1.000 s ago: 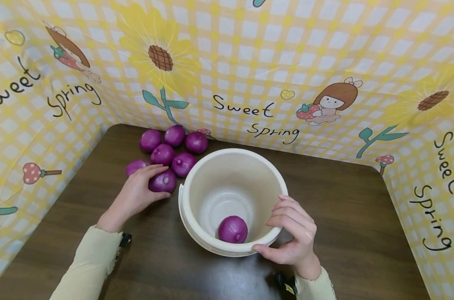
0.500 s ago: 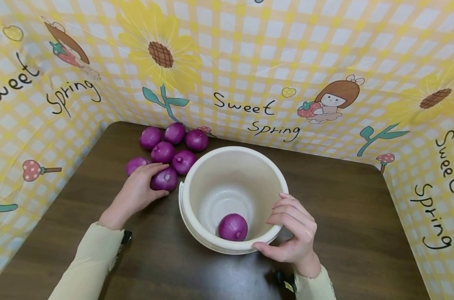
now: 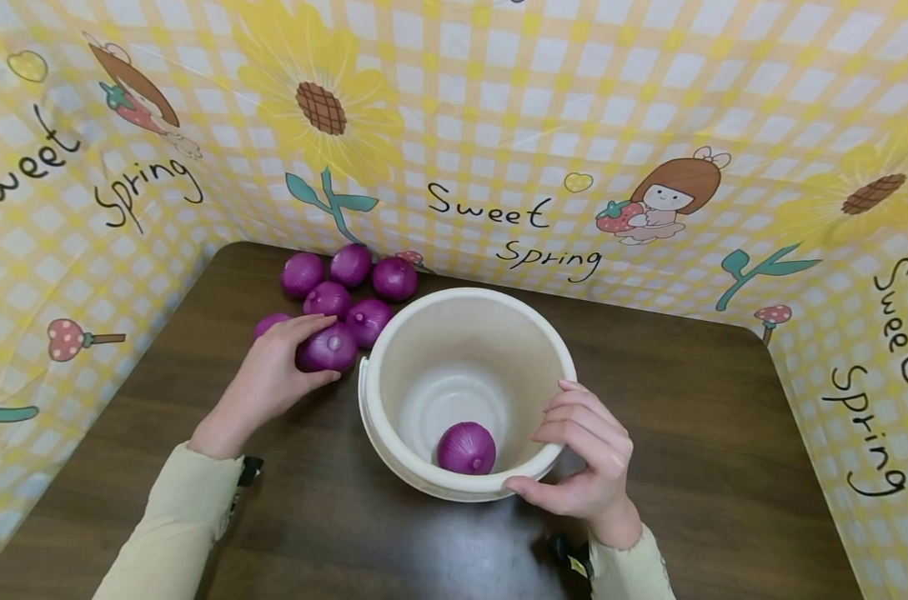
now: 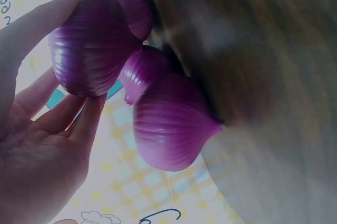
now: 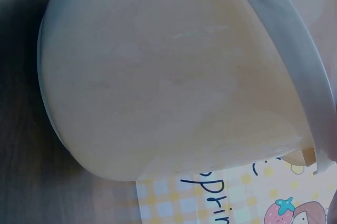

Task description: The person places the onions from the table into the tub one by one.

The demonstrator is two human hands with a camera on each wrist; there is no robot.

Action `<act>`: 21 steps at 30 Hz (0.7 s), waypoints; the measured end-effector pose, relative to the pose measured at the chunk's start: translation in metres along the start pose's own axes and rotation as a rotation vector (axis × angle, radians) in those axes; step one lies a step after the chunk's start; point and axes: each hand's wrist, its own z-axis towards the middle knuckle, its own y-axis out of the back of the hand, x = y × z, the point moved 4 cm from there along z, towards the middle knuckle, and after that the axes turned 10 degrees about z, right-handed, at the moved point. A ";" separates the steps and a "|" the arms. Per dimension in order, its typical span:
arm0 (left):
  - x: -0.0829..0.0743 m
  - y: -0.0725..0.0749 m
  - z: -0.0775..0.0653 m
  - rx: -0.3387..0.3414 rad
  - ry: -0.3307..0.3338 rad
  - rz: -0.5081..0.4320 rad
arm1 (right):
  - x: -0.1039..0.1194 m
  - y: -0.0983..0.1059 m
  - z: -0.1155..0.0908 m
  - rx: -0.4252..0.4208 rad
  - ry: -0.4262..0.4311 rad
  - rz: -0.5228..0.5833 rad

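My left hand (image 3: 273,371) holds a red onion (image 3: 329,347) between thumb and fingers, at the front of a cluster of onions. In the left wrist view the held onion (image 4: 89,45) sits against the thumb and fingertips, with more onions (image 4: 171,124) beyond it. A cream bucket (image 3: 469,295) stands upright right of the cluster. One red onion (image 3: 466,448) lies on the bucket's bottom, toward the near side. My right hand (image 3: 584,454) grips the bucket's near right rim, thumb outside and fingers over the inside. The bucket's outer wall (image 5: 168,81) fills most of the right wrist view.
Several red onions (image 3: 351,266) lie together at the table's back left, close to the patterned cloth (image 3: 499,125) that hangs round the back and sides. The bucket's handle (image 3: 364,392) hangs down its left side. The dark wooden table (image 3: 686,400) extends to the right.
My left hand has shifted slightly away from me, and the held onion has risen or moved back a little with it. The right hand and bucket stay essentially in place.
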 end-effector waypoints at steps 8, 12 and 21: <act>-0.005 0.012 0.003 -0.061 0.000 -0.011 | -0.001 0.000 -0.001 0.004 -0.010 -0.002; -0.008 0.016 0.005 -0.074 0.009 -0.018 | -0.001 0.000 -0.001 0.003 -0.009 -0.002; -0.018 0.025 0.010 -0.123 0.003 -0.037 | -0.001 0.000 0.000 0.001 -0.005 0.001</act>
